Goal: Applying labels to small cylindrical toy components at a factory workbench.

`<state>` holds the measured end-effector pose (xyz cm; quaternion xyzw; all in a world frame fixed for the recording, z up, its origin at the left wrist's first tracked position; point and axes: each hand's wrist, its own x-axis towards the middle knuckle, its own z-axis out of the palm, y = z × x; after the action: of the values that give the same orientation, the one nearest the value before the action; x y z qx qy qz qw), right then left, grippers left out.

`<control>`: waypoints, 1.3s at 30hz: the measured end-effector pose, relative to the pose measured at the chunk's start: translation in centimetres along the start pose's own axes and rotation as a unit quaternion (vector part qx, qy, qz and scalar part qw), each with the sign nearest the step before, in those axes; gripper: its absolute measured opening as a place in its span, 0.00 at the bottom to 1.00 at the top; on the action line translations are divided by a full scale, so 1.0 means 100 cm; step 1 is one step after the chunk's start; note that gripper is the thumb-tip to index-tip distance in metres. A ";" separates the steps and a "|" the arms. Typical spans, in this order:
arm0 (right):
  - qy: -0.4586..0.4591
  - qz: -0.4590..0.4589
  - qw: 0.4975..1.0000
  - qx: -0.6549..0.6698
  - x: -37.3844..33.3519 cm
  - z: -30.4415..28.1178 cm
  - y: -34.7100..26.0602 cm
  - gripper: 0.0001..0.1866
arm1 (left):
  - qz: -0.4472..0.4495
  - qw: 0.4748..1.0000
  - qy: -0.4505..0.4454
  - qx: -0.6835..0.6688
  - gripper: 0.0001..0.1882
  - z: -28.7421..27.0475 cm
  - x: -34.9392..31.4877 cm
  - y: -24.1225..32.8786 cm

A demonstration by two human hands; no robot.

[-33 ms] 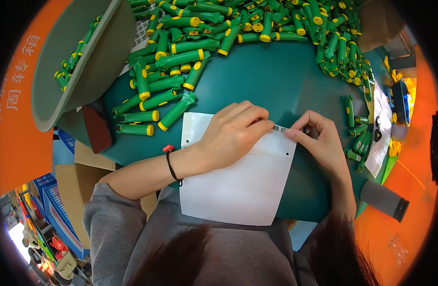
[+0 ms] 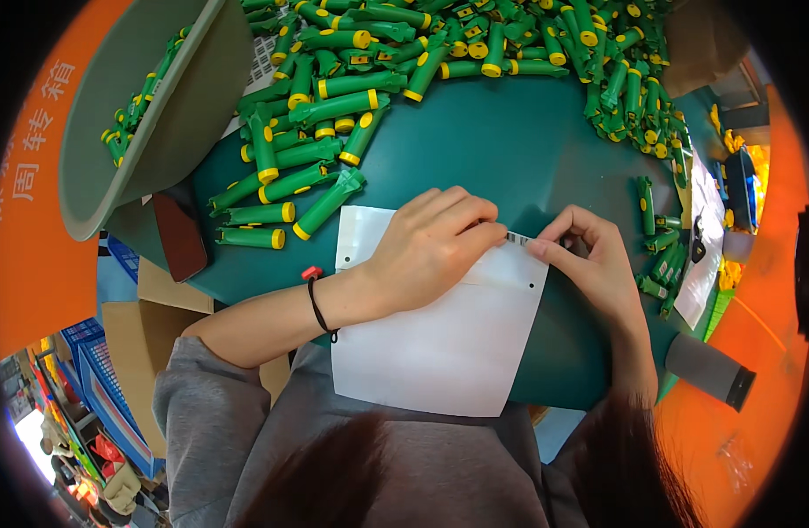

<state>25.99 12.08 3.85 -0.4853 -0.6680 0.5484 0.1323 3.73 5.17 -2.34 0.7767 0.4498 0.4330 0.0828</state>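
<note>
A white sheet [image 2: 431, 352], perhaps a flat bag, lies over the near table edge and toward my lap. It has a crease across its upper part and small dark dots near its sides. My left hand [image 2: 440, 242] reaches across the sheet, its curled fingers closed at the top edge; the fingertips are partly hidden. At the sheet's upper right corner, my right hand [image 2: 585, 251] pinches the edge between thumb and forefinger. A short strip of barcode [image 2: 517, 238] shows between the two hands. Green tubes with yellow ends [image 2: 330, 207] lie just beyond my left hand.
A large heap of green tubes [image 2: 475, 40] covers the far side of the dark green table [image 2: 484, 132]. A grey-green basin [image 2: 180, 141] holding more tubes tilts at far left. A dark red flat case [image 2: 179, 238] lies below it. A grey cylinder [image 2: 708, 370] lies at right.
</note>
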 end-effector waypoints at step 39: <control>0.392 -0.183 0.815 -0.386 0.213 -0.107 -0.031 0.45 | -0.083 0.987 -0.019 -0.137 0.09 -0.012 0.012 0.005</control>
<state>21.46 35.67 2.76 -0.5395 -0.7929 -0.0258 0.2823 3.39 5.47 -0.61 0.7260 0.4477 0.4673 0.2327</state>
